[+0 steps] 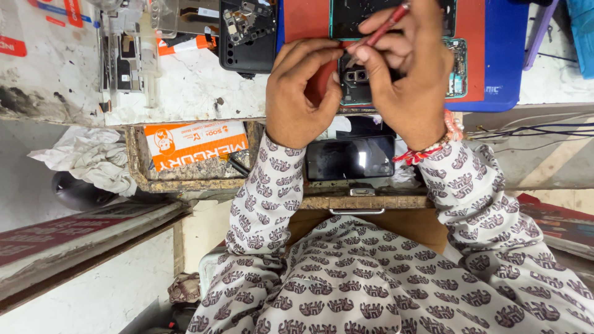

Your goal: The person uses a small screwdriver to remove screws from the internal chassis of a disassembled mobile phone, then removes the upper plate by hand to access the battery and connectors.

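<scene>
An opened phone (356, 83) with its back off lies on a red mat (306, 21) at the bench's front edge. My left hand (300, 93) presses on its left side and holds it still. My right hand (411, 74) grips a thin red tool (387, 26) like a pen, its tip down at the phone's camera end. Most of the phone body is hidden under both hands. A red thread band circles my right wrist.
A second opened phone (250, 31) and loose phone parts (127, 55) lie at the bench's back left. An open drawer below holds a dark phone (349, 158) and an orange packet (195, 142). A blue mat (504, 55) and cables (532, 130) sit at the right.
</scene>
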